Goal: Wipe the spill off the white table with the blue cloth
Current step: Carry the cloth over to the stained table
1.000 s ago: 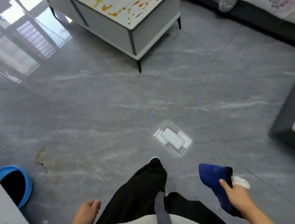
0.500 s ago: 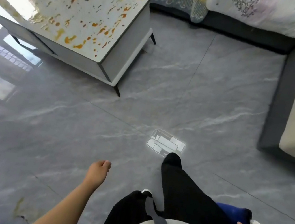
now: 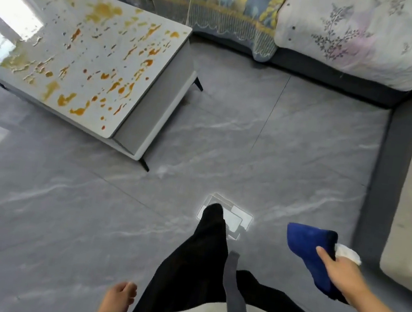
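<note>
- Right hand (image 3: pixel 339 273) grips blue cloth (image 3: pixel 310 252); left hand (image 3: pixel 118 299) hangs loosely curled, holding nothing.
- Orange spill (image 3: pixel 88 78) spatters the tabletop (image 3: pixel 58 29), well apart from both.

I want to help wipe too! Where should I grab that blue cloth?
The blue cloth hangs folded from the person's right hand, which grips its back part. Probably best to take the free front end that sticks out past the thumb, coming from the front: nothing covers that end.
</note>
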